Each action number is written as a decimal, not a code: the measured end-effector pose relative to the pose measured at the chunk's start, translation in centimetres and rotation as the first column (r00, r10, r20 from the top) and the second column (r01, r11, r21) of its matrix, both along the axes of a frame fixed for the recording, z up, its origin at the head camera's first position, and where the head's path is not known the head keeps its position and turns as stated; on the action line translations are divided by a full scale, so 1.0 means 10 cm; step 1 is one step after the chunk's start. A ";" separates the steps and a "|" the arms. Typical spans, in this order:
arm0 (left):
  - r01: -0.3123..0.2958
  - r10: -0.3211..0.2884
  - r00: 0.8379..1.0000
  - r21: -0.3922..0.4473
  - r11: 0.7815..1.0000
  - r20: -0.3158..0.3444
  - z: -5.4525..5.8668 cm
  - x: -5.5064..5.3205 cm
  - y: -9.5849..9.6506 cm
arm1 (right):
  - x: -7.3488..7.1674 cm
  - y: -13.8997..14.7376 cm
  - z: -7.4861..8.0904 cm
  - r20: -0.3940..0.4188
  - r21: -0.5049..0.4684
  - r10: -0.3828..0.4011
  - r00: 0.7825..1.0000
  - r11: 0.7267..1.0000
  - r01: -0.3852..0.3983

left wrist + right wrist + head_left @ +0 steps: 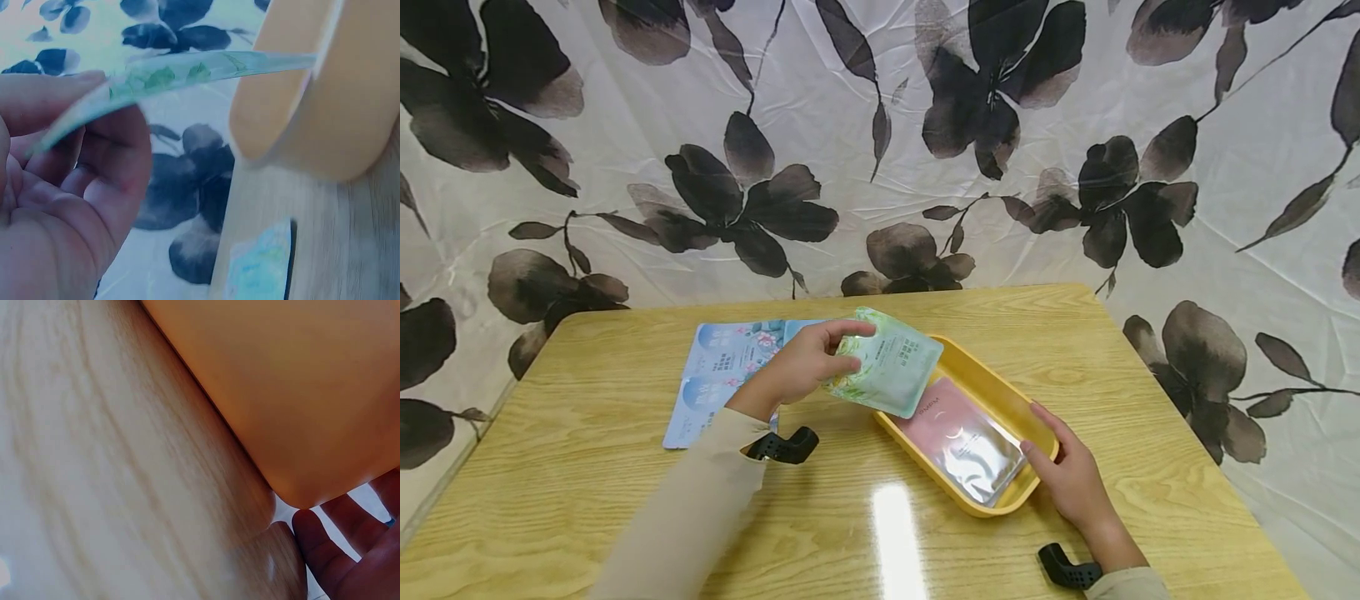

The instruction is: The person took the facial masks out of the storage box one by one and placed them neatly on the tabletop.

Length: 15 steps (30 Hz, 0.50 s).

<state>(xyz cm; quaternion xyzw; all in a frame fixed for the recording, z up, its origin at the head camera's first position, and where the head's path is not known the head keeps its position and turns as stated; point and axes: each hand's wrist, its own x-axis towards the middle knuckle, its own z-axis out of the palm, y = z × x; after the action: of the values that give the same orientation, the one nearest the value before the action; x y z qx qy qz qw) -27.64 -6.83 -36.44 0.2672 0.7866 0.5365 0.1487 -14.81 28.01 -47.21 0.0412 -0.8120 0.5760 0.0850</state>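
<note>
My left hand (808,362) pinches the left edge of a light green face mask packet (895,367), thumb on one face and fingers on the other. Seen edge-on in the left wrist view, the packet (175,78) bends slightly, and its far end overlaps the tray's rim. Below it in the head view is a yellow oblong tray (985,387), in which a shiny pink packet (962,450) lies. My right hand (1078,483) grips the tray's near right end, thumb at the rim. In the right wrist view, fingertips (309,525) show beside the tray's corner.
Several light blue packets (722,358) lie in adjoining places on the wooden table (827,517), left of the tray and partly behind my left hand and forearm. A floral cloth (850,150) hangs behind the table's far edge.
</note>
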 end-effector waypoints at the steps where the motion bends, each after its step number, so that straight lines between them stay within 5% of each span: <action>1: -0.014 0.014 1.000 -0.010 1.000 -0.001 0.00 0.01 -0.04 | 0.00 0.00 0.00 -0.002 -0.001 0.000 1.000 1.000 0.000; 15: -0.227 0.226 0.974 -0.180 0.957 -0.026 -0.09 0.04 -0.37 | 0.00 -0.01 0.00 -0.008 0.018 -0.007 1.000 1.000 0.007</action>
<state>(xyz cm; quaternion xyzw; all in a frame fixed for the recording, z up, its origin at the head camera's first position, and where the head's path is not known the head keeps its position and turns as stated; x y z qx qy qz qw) -27.22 -10.48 -37.33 0.1618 0.8580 0.4754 0.1080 -14.83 27.95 -47.20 0.0416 -0.8171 0.5680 0.0898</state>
